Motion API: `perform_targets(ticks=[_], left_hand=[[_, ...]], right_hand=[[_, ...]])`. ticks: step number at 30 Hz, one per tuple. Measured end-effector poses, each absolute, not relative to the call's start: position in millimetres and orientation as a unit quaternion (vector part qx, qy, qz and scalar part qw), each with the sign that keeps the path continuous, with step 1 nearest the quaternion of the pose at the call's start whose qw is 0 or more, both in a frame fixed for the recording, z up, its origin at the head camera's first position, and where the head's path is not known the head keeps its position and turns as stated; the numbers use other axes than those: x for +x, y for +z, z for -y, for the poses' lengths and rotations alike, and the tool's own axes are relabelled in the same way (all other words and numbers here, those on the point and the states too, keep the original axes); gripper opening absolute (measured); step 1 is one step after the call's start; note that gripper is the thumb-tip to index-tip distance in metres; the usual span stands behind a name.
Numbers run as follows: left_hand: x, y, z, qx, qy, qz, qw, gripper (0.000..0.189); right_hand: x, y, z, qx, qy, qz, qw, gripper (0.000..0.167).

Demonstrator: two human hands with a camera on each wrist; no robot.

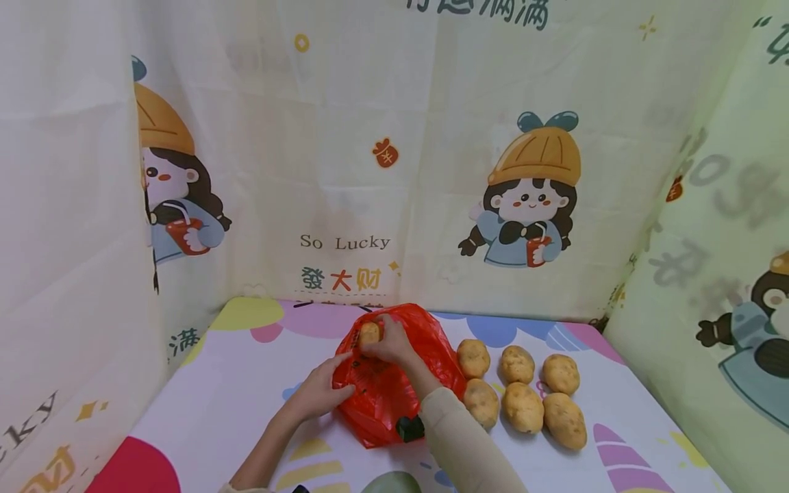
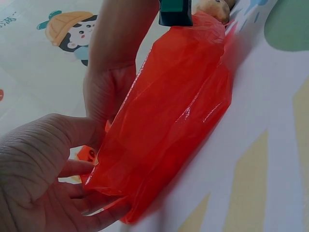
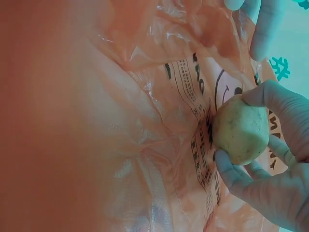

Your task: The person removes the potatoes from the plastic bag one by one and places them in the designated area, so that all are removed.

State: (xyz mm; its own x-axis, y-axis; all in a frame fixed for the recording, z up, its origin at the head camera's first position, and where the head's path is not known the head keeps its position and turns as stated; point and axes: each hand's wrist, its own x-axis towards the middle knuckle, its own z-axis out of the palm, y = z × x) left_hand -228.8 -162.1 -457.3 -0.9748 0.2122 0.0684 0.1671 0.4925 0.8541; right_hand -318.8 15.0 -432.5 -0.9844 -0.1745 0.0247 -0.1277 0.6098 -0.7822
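A red plastic bag (image 1: 387, 397) lies on the table with its mouth facing me. My right hand (image 1: 391, 340) reaches inside it and grips a potato (image 3: 241, 129) between thumb and fingers, against the bag's printed inner wall. At the bag's left edge is my left hand (image 1: 322, 388), its thumb and fingers spread apart and touching the rim. In the left wrist view, the left fingertips (image 2: 118, 209) lie at the lower corner of the bag, partly behind the red film.
Several loose potatoes (image 1: 524, 409) sit in two rows right of the bag, the nearest beside its edge. A colourfully patterned cloth (image 1: 234, 370) covers the table. Printed curtains (image 1: 425, 205) enclose the back and both sides.
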Motion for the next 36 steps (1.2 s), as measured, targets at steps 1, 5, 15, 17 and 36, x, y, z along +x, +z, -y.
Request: perform_targets(ticks=[1, 5, 15, 17, 36], left_hand=[[-228.7, -457.5, 162.3, 0.11, 0.493, -0.863, 0.023, 0.066], [-228.7, -458.5, 163.0, 0.115, 0.494, -0.862, 0.02, 0.066], [-228.4, -460.2, 162.9, 0.121, 0.494, -0.861, 0.012, 0.066], [-228.7, -460.7, 163.1, 0.122, 0.496, -0.86, 0.013, 0.066], [-229.4, -463.4, 161.9, 0.125, 0.479, -0.869, 0.0, 0.065]], right_hand=[[-318.4, -432.2, -14.9, -0.085, -0.434, -0.896, 0.026, 0.069], [-317.4, -430.9, -15.7, -0.094, -0.435, -0.895, 0.017, 0.069], [-310.3, -434.7, -23.2, -0.084, -0.459, -0.884, 0.001, 0.068], [-307.7, -434.7, -25.3, -0.08, -0.473, -0.877, 0.0, 0.068], [-270.7, -422.3, -48.8, -0.096, -0.532, -0.841, 0.004, 0.069]])
